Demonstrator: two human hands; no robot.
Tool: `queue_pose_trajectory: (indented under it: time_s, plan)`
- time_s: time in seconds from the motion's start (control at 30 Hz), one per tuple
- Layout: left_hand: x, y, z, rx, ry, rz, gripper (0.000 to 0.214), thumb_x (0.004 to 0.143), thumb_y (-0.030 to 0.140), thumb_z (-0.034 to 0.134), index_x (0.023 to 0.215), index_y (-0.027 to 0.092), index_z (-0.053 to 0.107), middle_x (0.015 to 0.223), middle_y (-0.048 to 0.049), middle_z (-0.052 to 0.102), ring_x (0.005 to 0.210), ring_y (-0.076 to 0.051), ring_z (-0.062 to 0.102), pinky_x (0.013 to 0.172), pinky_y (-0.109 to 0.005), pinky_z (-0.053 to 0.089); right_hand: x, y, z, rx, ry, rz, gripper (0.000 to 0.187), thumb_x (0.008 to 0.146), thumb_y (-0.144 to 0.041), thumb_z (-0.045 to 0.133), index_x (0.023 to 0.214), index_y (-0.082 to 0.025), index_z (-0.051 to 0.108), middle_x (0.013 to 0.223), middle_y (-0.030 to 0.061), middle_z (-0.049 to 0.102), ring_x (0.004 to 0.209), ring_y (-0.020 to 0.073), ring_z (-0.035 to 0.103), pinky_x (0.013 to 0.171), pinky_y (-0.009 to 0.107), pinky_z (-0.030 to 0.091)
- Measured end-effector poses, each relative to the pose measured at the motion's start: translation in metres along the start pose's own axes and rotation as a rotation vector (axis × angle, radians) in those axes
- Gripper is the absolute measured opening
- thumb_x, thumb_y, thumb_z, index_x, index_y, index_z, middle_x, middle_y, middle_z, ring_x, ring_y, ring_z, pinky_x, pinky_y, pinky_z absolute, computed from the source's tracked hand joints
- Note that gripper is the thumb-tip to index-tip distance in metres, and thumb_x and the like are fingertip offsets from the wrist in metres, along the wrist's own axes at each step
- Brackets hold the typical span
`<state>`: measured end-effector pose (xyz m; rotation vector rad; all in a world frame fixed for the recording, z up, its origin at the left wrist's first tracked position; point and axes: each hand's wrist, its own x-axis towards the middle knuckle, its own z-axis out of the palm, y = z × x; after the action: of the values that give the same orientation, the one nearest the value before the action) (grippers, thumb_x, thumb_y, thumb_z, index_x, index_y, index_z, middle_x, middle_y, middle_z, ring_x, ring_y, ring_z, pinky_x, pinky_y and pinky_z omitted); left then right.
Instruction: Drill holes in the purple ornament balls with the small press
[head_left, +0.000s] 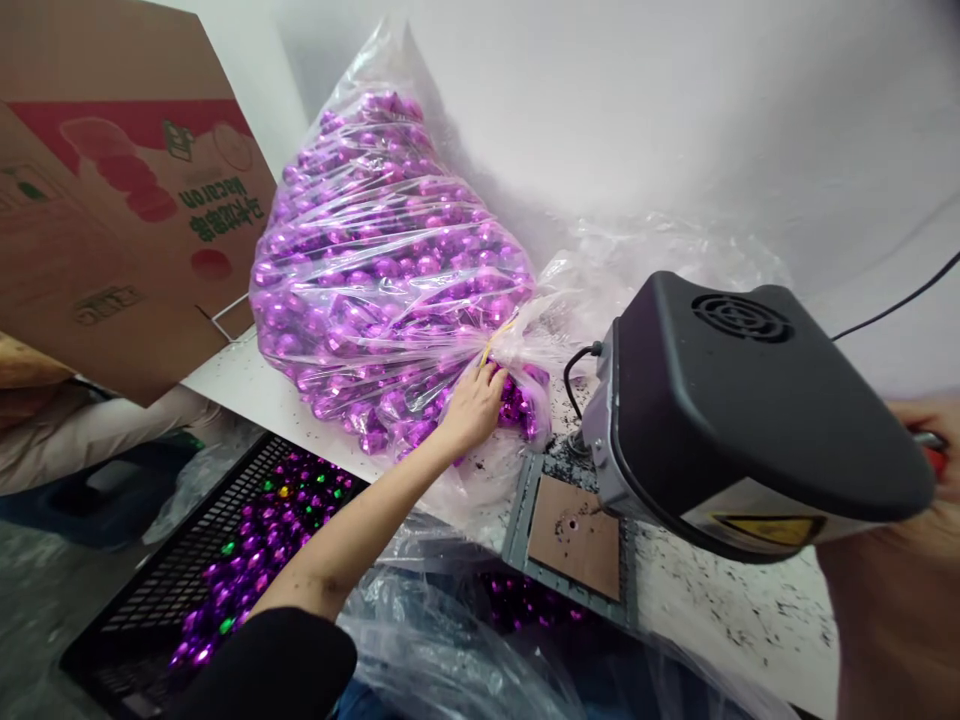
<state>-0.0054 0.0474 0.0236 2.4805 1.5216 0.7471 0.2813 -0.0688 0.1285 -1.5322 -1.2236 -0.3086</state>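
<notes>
"What's nearest?"

"At the near left, a black basket (187,520) with purple beads (255,550) in it, a few green ones among them. To its right, crumpled clear plastic (435,640) lies along the near side of the table."

"And on the table (750,600)?"

"Dark specks on its right part, and a brown plate (574,555) with a small hole, lying on a grey base (520,515). A black machine (750,420) stands to the right of that."

"Where's the right hand (949,495)?"

"At the far right, by a red-ended handle (937,460). The machine and the picture's edge hide much of it, so I can't tell how closely it grips."

"The left hand (476,405)?"

"Left of the machine, fingers bent, at the gathered near-right end of the big clear bag (390,280), beside a yellow tie (489,348). I can't tell whether it's holding anything."

"The bag itself?"

"Beyond that hand, lying on the table, bulging with purple beads. A cardboard box (135,200) stands to its left; a pale wall (675,120) is farthest."
</notes>
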Motion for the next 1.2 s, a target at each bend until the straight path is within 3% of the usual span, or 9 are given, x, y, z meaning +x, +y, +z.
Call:
queue_pose_trajectory:
  time_s: [0.1, 0.2, 0.3, 0.43, 0.6, 0.77, 0.9, 1.07, 1.2]
  plan:
    - [0.019, -0.009, 0.012, 0.062, -0.014, -0.016, 0.046, 0.083, 0.002, 0.056, 0.127, 0.014, 0.059, 0.129, -0.0183, 0.059, 0.127, -0.035, 0.053, 0.109, -0.056, 0.04, 0.003, -0.002, 0.0, 0.035, 0.025, 0.02, 0.023, 0.069, -0.041, 0.057, 0.072, -0.019, 0.06, 0.061, 0.0004, 0.053, 0.054, 0.009, 0.043, 0.053, 0.026, 0.032]
    - [0.006, -0.007, 0.002, -0.025, 0.02, -0.058, 0.046, 0.082, 0.007, 0.064, 0.127, 0.016, 0.059, 0.129, -0.0161, 0.055, 0.122, -0.033, 0.055, 0.105, -0.052, 0.045, 0.002, -0.002, -0.001, 0.03, 0.016, 0.005, 0.024, 0.072, -0.042, 0.058, 0.073, -0.019, 0.061, 0.061, 0.0005, 0.053, 0.055, 0.0092, 0.044, 0.054, 0.026, 0.032]
    - [-0.027, 0.003, -0.016, -0.468, 0.016, -0.211, 0.05, 0.083, 0.025, 0.074, 0.13, 0.023, 0.058, 0.129, -0.0121, 0.055, 0.107, -0.028, 0.061, 0.091, -0.046, 0.054, 0.0, -0.002, -0.001, 0.021, -0.01, 0.044, 0.024, 0.074, -0.043, 0.058, 0.076, -0.019, 0.062, 0.063, 0.0002, 0.053, 0.056, 0.0088, 0.043, 0.055, 0.026, 0.032]
    - [-0.073, 0.024, -0.023, -1.231, -0.244, -0.425, 0.058, 0.077, 0.039, 0.083, 0.129, 0.025, 0.061, 0.11, -0.0076, 0.064, 0.093, -0.021, 0.065, 0.073, -0.031, 0.054, 0.0, -0.003, 0.002, 0.039, 0.03, 0.03, 0.024, 0.072, -0.042, 0.058, 0.073, -0.018, 0.061, 0.061, -0.0002, 0.052, 0.055, 0.0072, 0.041, 0.055, 0.025, 0.03]
    - [-0.1, 0.042, -0.005, -1.647, -0.448, -0.604, 0.065, 0.07, 0.039, 0.089, 0.127, 0.025, 0.062, 0.099, -0.0046, 0.066, 0.077, -0.016, 0.069, 0.064, -0.024, 0.051, 0.004, -0.007, 0.002, 0.05, 0.047, -0.052, 0.024, 0.075, -0.038, 0.056, 0.07, -0.016, 0.06, 0.059, -0.0008, 0.052, 0.056, 0.0052, 0.041, 0.055, 0.024, 0.028]
    - [-0.11, 0.048, 0.016, -1.665, -0.428, -0.582, 0.059, 0.081, 0.048, 0.08, 0.132, 0.027, 0.06, 0.107, -0.0071, 0.066, 0.086, -0.018, 0.071, 0.068, -0.025, 0.052, 0.004, -0.01, -0.001, 0.069, 0.01, -0.048, 0.027, 0.079, -0.041, 0.055, 0.07, -0.015, 0.056, 0.059, -0.003, 0.045, 0.057, 0.0046, 0.037, 0.056, 0.023, 0.028]
    - [-0.115, 0.057, 0.029, -1.4, -0.341, -0.538, 0.058, 0.086, 0.054, 0.072, 0.133, 0.022, 0.058, 0.107, -0.0059, 0.066, 0.091, -0.018, 0.065, 0.069, -0.025, 0.051, 0.003, -0.014, -0.003, 0.071, -0.007, -0.027, 0.029, 0.08, -0.043, 0.054, 0.069, -0.016, 0.053, 0.06, -0.0037, 0.044, 0.058, 0.0047, 0.036, 0.057, 0.023, 0.028]
    - [-0.123, 0.073, 0.045, -1.112, -0.18, -0.452, 0.053, 0.084, 0.043, 0.076, 0.128, 0.019, 0.058, 0.118, -0.0066, 0.068, 0.106, -0.022, 0.063, 0.095, -0.035, 0.05, 0.003, -0.02, -0.004, 0.093, -0.054, -0.026, 0.027, 0.081, -0.042, 0.054, 0.072, -0.016, 0.055, 0.062, -0.0038, 0.047, 0.059, 0.0039, 0.036, 0.058, 0.022, 0.028]
    - [-0.125, 0.085, 0.057, -0.884, -0.098, -0.322, 0.049, 0.085, 0.039, 0.076, 0.126, 0.02, 0.059, 0.119, -0.0078, 0.069, 0.11, -0.027, 0.064, 0.1, -0.042, 0.048, 0.003, -0.021, -0.005, 0.115, -0.057, -0.043, 0.027, 0.082, -0.041, 0.053, 0.072, -0.016, 0.054, 0.063, -0.0039, 0.047, 0.06, 0.0037, 0.035, 0.059, 0.021, 0.028]
